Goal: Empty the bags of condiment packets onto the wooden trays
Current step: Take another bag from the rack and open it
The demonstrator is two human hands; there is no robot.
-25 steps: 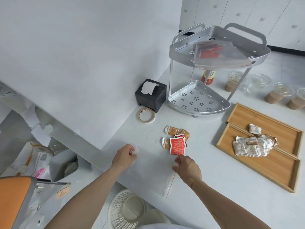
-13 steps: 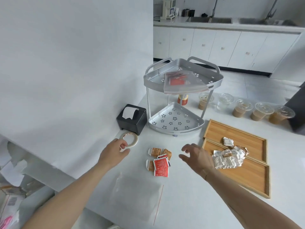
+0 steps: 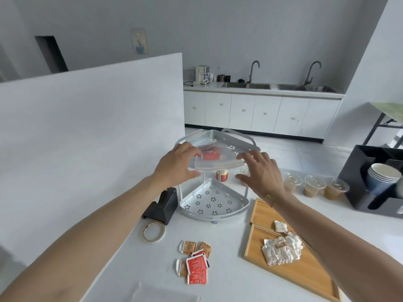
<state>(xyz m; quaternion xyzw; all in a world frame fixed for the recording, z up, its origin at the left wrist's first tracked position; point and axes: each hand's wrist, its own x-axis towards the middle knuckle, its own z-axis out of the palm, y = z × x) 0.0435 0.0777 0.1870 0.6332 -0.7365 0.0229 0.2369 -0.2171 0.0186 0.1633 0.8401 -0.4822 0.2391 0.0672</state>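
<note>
A white partition panel (image 3: 91,127) is standing along the left edge of the white worktop (image 3: 229,277). Behind it, grey walls (image 3: 218,29) are enclosing the room, with a dark doorway (image 3: 51,54) opening at the far left and a small framed picture (image 3: 139,41) hanging beside it. Along the back wall a run of white cabinets (image 3: 261,114) is carrying a counter with two steel sinks (image 3: 247,85) and two curved taps (image 3: 254,70). A pale tiled floor (image 3: 305,153) is catching soft, even daylight.
</note>
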